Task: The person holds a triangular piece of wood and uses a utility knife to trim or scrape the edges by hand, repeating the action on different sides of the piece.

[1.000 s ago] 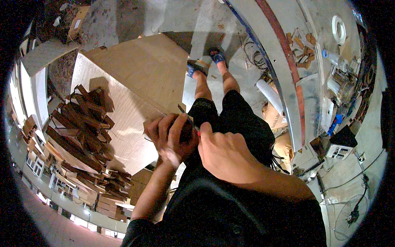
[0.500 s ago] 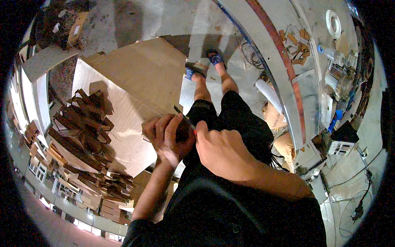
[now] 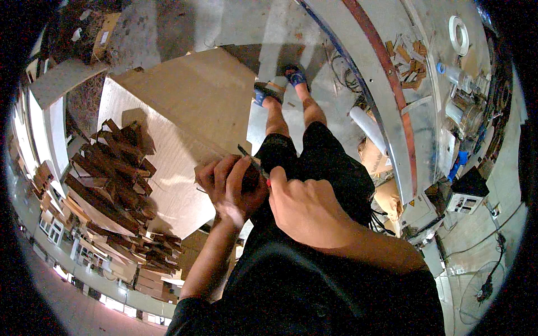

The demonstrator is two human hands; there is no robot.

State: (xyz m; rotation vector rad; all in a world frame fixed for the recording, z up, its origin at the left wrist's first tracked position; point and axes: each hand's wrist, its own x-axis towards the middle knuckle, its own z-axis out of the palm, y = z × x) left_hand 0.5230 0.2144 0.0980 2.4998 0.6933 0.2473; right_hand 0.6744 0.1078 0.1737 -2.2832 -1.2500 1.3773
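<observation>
My right hand [image 3: 308,210] is closed around the handle of a slim, dark, blade-like tool [image 3: 245,152]. A bit of red shows at its thumb, and the rest of the handle is hidden. The tool slants up and left, past the fingertips of my left hand [image 3: 227,182]. That hand is curled around a small dark brown piece [image 3: 251,178], mostly covered by fingers and palm, so its kind cannot be told. Both hands are close together in front of my body, above the near edge of a pale wooden board [image 3: 174,162].
Dark brown wooden pieces [image 3: 112,162] lie heaped on the board at left. A curved metal frame [image 3: 386,78] with a reddish strip runs along my right. Beyond it are wood offcuts [image 3: 412,64], a white ring [image 3: 458,35], a black box [image 3: 469,185] and a fan [image 3: 483,292].
My hands keep the same hold and the tool rests at nearly the same slant. The whole view has shifted slightly.
</observation>
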